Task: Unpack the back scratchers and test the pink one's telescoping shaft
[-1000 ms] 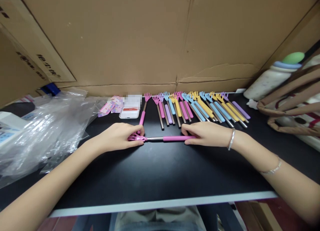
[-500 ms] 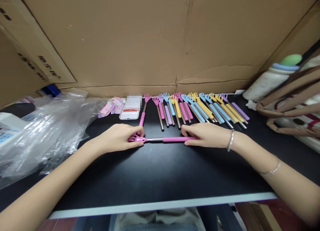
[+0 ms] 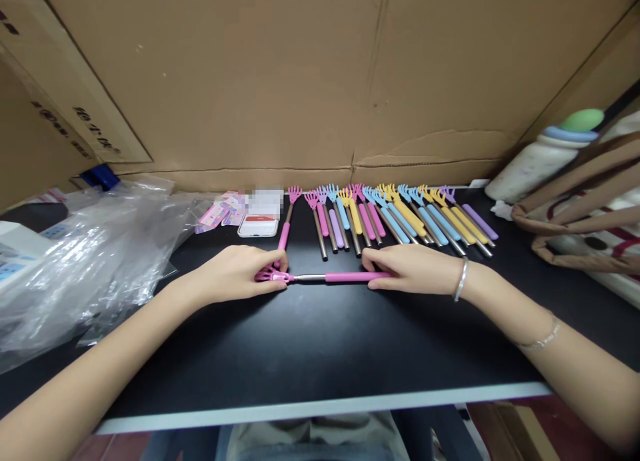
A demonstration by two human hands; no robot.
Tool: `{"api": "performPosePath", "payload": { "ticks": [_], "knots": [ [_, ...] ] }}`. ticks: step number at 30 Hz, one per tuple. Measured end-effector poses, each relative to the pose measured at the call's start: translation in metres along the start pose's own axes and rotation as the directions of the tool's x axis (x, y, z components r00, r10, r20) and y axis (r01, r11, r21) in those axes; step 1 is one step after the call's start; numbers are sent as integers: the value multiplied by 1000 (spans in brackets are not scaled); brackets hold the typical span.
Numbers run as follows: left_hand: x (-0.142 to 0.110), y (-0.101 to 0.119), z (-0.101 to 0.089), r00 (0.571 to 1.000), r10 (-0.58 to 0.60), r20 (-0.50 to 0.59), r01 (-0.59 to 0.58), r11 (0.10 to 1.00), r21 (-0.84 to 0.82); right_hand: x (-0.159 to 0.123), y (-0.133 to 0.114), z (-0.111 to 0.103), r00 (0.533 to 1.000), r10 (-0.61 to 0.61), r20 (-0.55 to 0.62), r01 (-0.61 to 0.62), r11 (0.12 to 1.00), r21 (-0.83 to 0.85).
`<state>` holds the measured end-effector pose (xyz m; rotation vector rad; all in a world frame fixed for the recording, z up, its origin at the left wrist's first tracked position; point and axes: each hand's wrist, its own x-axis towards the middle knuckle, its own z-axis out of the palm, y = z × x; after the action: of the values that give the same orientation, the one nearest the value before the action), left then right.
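A pink telescopic back scratcher [image 3: 345, 276] lies crosswise on the black table [image 3: 310, 341], its thin metal shaft partly drawn out. My left hand [image 3: 235, 273] pinches its pink claw head [image 3: 270, 275]. My right hand [image 3: 413, 269] is closed round the pink handle's right end. Behind my hands lies a row of several back scratchers [image 3: 400, 218] with pink, blue, yellow and purple handles, claws pointing away from me. One more pink scratcher [image 3: 287, 221] lies apart, left of the row.
A white phone [image 3: 259, 224] and pink packets [image 3: 220, 213] lie behind my left hand. Crumpled clear plastic bags [image 3: 90, 261] cover the left side. A bottle [image 3: 543, 154] and a brown-strapped bag [image 3: 585, 208] stand at the right. Cardboard [image 3: 300, 74] walls the back.
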<state>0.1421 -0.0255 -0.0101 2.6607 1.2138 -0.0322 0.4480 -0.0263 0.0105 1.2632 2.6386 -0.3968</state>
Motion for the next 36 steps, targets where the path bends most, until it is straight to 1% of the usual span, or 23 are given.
{"api": "performPosePath", "payload": {
  "ticks": [36],
  "knots": [
    [-1,1,-1,1000,-11,3,11,1000,-4,0,-1,0,1000,10,9,-10,1000,-11]
  ]
}}
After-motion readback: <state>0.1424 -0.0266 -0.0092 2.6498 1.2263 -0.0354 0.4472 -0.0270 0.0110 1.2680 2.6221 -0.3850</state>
